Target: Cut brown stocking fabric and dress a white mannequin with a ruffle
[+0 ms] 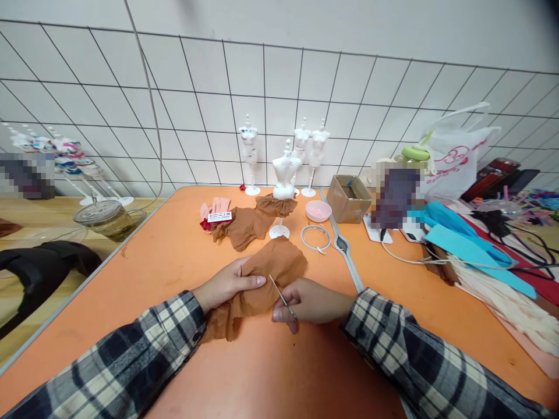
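A wrinkled piece of brown crepe paper [257, 297] is pinched in my left hand [229, 283], the thumb lying on top of it. My right hand [308, 302] holds small metal scissors [283, 299], their tip pointing up and left over the paper near my left thumb. Beyond my hands stands a small white mannequin [286, 170] with a ruffled brown skirt [276, 205] around its stand. More crumpled brown paper [247, 226] lies to the left of that stand.
Behind are several white mannequins [248, 145]. A pink bowl [318, 210], a wire coil [315, 237] and a cardboard box [349, 199] sit right of centre. Blue paper [480, 256], cables and a plastic bag [456, 163] occupy the right; a jar [107, 219] is at left.
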A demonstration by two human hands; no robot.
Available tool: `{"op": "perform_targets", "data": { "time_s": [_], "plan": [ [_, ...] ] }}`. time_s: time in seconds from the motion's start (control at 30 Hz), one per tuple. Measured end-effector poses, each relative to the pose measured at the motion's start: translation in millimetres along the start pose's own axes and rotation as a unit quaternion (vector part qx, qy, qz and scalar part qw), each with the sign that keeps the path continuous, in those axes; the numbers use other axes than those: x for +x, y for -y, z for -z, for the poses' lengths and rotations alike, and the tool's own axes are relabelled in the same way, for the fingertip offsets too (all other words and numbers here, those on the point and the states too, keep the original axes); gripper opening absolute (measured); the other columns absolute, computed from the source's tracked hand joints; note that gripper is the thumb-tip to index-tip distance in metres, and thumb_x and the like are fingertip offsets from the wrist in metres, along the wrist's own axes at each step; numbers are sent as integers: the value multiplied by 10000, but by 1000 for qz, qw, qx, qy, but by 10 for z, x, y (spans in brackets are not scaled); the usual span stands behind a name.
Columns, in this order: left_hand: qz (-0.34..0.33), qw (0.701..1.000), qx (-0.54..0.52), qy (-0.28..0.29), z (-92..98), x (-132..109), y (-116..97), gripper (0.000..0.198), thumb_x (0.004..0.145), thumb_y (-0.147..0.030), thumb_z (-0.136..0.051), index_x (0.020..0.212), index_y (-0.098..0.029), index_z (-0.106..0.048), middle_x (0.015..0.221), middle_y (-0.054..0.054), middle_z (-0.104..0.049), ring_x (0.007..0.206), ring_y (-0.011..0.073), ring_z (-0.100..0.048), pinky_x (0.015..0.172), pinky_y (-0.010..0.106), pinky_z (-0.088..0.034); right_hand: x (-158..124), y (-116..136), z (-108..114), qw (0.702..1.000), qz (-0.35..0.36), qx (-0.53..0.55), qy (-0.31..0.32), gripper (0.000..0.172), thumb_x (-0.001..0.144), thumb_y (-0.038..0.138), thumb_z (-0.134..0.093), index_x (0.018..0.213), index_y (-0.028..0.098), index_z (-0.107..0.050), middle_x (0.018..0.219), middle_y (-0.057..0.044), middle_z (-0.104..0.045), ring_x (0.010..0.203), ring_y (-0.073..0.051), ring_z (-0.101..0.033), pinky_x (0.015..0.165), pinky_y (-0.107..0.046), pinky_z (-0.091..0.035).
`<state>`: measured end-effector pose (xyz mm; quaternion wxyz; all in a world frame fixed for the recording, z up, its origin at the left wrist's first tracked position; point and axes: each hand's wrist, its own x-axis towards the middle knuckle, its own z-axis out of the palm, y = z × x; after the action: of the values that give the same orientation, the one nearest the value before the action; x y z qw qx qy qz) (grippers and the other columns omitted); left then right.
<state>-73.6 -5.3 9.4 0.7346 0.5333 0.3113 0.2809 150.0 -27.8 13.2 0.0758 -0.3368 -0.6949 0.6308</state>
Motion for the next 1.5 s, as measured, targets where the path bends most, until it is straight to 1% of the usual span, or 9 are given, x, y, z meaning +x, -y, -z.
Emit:
{"op": "perform_targets", "data": {
  "time_s": [0.17, 0.27, 0.4, 0.57, 0.77, 0.97, 1.07, 1.3, 1.5],
  "plan": [
    [-18, 999, 46, -5, -6, 8, -31, 481, 762, -259, -749, 1213, -167, -611, 1155, 97, -696, 1061, 270, -636, 901, 348, -493, -17, 33, 4, 1000, -22, -8, -7, 372, 839, 494, -614, 786, 129, -662, 626, 4, -636, 491, -65, -441, 463, -179, -308],
    [-12, 999, 50, -4, 2, 8, -40, 489, 762, -263, -747, 1219, -168, -601, 1155, 99, -693, 1044, 268, -640, 899, 350, -491, -19, 36, 6, 1000, -12, 16, -4, 336, 846, 463, -615, 810, 132, -662, 658, 4, -648, 514, -64, -449, 490, -175, -329],
    [-17, 999, 51, -9, 5, 11, -25, 507, 756, -259, -749, 1231, -178, -590, 1168, 98, -686, 1066, 273, -630, 913, 361, -481, -13, 39, -4, 1000, 3, 22, 1, 350, 849, 450, -611, 719, 127, -650, 623, 4, -634, 547, -72, -490, 550, -185, -361],
    [-18, 998, 55, -8, 5, 16, -3, 499, 769, -242, -740, 1239, -189, -581, 1184, 92, -679, 1071, 259, -628, 921, 356, -477, -3, 60, -19, 999, -34, 15, -28, 343, 843, 464, -610, 784, 131, -665, 615, 4, -637, 535, -76, -505, 500, -177, -352],
    [-22, 999, 48, -4, 13, 12, -1, 474, 783, -249, -729, 1232, -200, -585, 1218, 97, -667, 1094, 268, -625, 941, 367, -473, 6, 40, -26, 998, -62, 10, -18, 335, 821, 472, -623, 780, 140, -641, 573, 20, -586, 481, -76, -494, 443, -170, -391],
    [-16, 998, 58, -3, 2, 13, -2, 490, 768, -240, -739, 1236, -196, -600, 1170, 89, -689, 1084, 268, -631, 904, 342, -493, -11, 41, -25, 998, -50, 32, -10, 414, 819, 549, -610, 896, 145, -655, 720, -22, -650, 631, -108, -561, 455, -160, -430],
    [-20, 998, 57, 2, -11, 14, 8, 506, 765, -240, -746, 1248, -189, -602, 1150, 89, -701, 1062, 264, -643, 888, 336, -500, -8, 45, -33, 998, -53, 24, -12, 426, 823, 560, -603, 884, 142, -656, 730, -29, -655, 649, -110, -573, 475, -158, -438],
    [-19, 998, 52, 8, 13, 12, 8, 524, 772, -234, -741, 1273, -196, -589, 1204, 105, -680, 1082, 269, -639, 924, 358, -487, 29, 24, -56, 997, -72, 29, -29, 346, 825, 482, -626, 790, 138, -637, 558, 15, -577, 498, -84, -536, 503, -188, -448],
    [-22, 998, 61, 22, 6, 11, 3, 518, 773, -235, -739, 1268, -190, -593, 1167, 92, -698, 1064, 259, -647, 900, 341, -500, 17, 28, -54, 998, -47, 38, -22, 408, 800, 566, -627, 793, 159, -604, 664, -3, -628, 567, -101, -558, 481, -185, -452]
  ]
}}
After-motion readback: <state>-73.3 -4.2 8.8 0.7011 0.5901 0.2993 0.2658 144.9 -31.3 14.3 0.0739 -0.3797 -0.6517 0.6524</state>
